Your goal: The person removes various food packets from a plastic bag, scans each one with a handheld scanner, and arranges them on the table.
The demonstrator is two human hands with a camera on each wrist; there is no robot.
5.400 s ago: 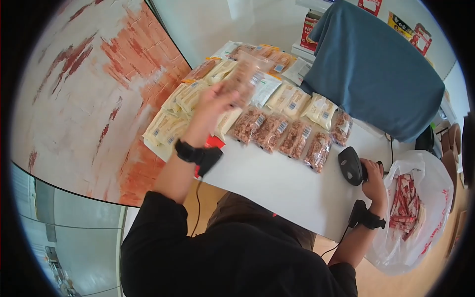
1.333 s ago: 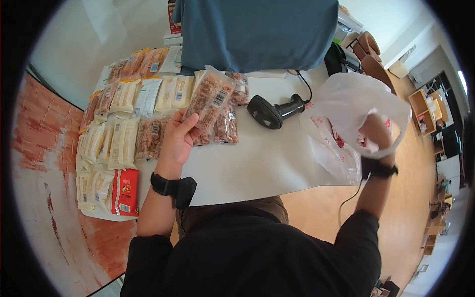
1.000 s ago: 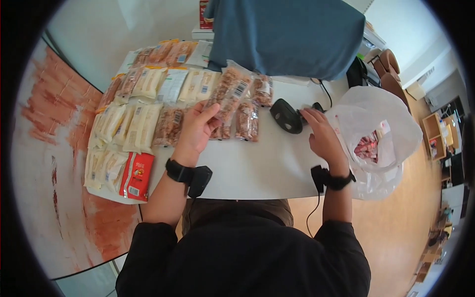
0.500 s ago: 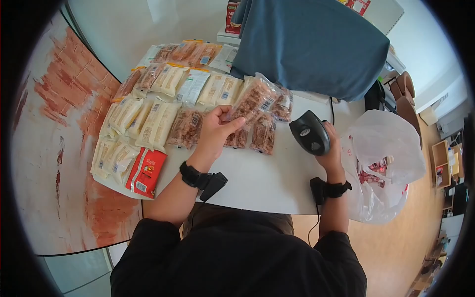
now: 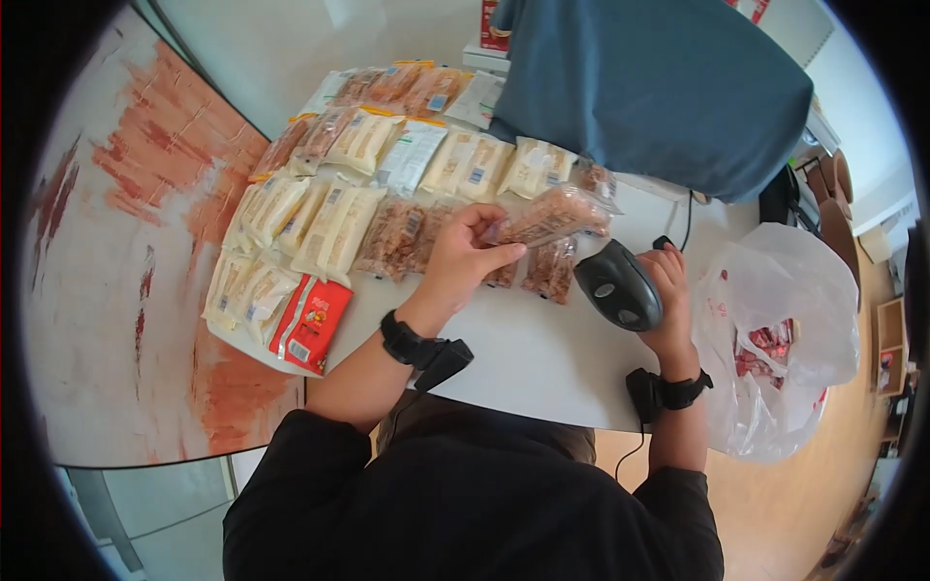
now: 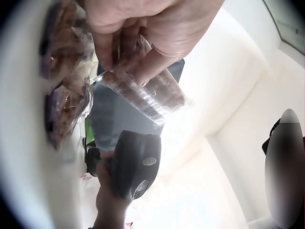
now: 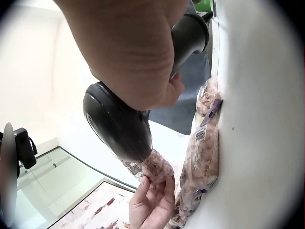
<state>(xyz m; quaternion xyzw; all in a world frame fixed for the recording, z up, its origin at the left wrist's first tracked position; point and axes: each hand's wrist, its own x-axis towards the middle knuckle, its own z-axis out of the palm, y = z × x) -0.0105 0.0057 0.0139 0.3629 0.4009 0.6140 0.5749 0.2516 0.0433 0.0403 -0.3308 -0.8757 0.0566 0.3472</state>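
Observation:
The left hand (image 5: 465, 258) pinches one end of a clear packet of brown crumbly food (image 5: 560, 217) between thumb and fingers, above a row of similar packets (image 5: 389, 237). Close to its right, the right hand (image 5: 668, 302) grips the handle of a black barcode scanner (image 5: 618, 285), whose head is raised off the table and near the packet. In the left wrist view the held packet (image 6: 143, 93) is tilted above the scanner (image 6: 137, 164). The right wrist view has the scanner head (image 7: 119, 124) partly covering the packet (image 7: 157, 167).
Cream packets (image 5: 334, 230) and a red packet (image 5: 312, 321) lie on the left of the white table (image 5: 542, 373). Behind stands something under a blue-grey cloth (image 5: 659, 97). A white plastic bag (image 5: 804, 290) with red-and-white packets is at the right; a painting (image 5: 126, 271) leans at left.
The right hand came out of the bag, took hold of the scanner and lifted it. The left hand has kept its packet and tilted it, turning its barcode side away from the head view.

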